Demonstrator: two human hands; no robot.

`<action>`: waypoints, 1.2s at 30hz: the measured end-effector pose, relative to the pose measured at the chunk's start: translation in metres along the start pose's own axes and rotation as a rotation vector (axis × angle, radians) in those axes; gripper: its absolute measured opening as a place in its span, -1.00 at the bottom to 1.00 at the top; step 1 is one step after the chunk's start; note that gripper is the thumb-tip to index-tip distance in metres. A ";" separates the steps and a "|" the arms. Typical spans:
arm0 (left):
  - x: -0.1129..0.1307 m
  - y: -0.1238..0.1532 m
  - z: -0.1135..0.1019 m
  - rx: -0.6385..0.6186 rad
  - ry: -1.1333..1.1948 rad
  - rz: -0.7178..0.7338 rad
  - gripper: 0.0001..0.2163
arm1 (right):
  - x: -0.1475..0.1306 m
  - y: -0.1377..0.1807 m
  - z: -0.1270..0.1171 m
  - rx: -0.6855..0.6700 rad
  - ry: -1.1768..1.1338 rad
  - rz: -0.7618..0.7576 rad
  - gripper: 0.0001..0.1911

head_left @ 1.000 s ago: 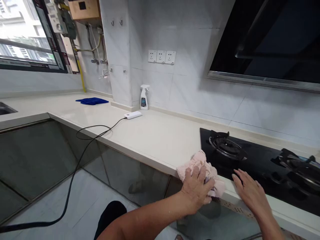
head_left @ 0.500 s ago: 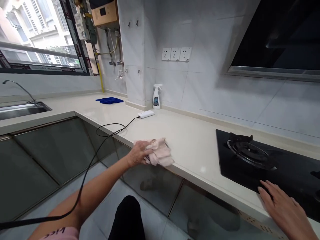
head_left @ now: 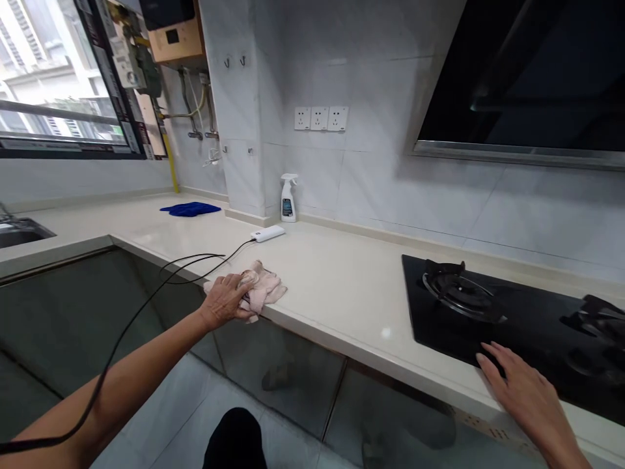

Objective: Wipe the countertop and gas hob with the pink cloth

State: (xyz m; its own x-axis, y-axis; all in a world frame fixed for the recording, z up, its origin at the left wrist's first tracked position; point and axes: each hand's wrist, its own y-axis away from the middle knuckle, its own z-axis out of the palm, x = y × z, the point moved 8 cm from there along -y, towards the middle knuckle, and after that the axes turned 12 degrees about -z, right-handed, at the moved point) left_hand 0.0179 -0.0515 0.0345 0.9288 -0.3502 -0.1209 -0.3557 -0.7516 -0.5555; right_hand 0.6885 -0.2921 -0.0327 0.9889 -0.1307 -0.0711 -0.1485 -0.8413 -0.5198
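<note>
My left hand is closed on a crumpled pale pink cloth, pressed on the front edge of the cream countertop. Part of the cloth hangs over that edge. At the right, my right hand rests with fingers stretched out on the front edge of the black gas hob, holding nothing. Behind the cloth lies a white power bank with a black cable running from it over the edge and across my left forearm.
A white spray bottle stands against the wall beside the pillar. A blue cloth lies farther left, near the sink. The dark range hood overhangs the hob. Cabinet doors run below the counter.
My left hand has slid the pink cloth leftward along the counter edge. The camera view has turned somewhat right. My right hand stays on the hob's edge.
</note>
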 end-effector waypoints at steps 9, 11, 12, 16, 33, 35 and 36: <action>0.234 0.034 -0.014 0.381 0.230 0.148 -0.34 | -0.024 -0.008 -0.025 0.003 -0.035 0.063 -0.26; 0.297 0.044 -0.024 0.480 0.309 0.168 -0.43 | -0.027 -0.008 -0.027 -0.005 -0.024 0.069 -0.26; 0.329 0.048 -0.029 0.505 0.332 0.191 -0.46 | -0.028 -0.008 -0.027 -0.008 -0.017 0.069 -0.26; 0.432 0.051 -0.040 0.466 0.358 0.308 -0.40 | -0.028 -0.007 -0.026 -0.003 -0.001 0.073 -0.26; 0.121 0.006 0.014 -0.056 0.310 0.153 -0.45 | -0.035 -0.007 -0.025 0.031 -0.010 0.075 -0.31; 0.077 0.000 0.008 -0.043 0.273 0.075 -0.43 | -0.037 -0.008 -0.026 0.026 -0.017 0.084 -0.32; 0.061 -0.002 0.004 -0.021 0.259 0.051 -0.43 | -0.038 -0.008 -0.027 0.027 -0.018 0.086 -0.33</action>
State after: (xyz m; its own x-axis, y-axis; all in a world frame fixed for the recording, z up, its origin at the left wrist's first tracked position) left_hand 0.0762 -0.0692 0.0254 0.8532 -0.5172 0.0679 -0.4057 -0.7398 -0.5368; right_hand 0.6520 -0.2943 -0.0031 0.9725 -0.1921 -0.1314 -0.2327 -0.8126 -0.5343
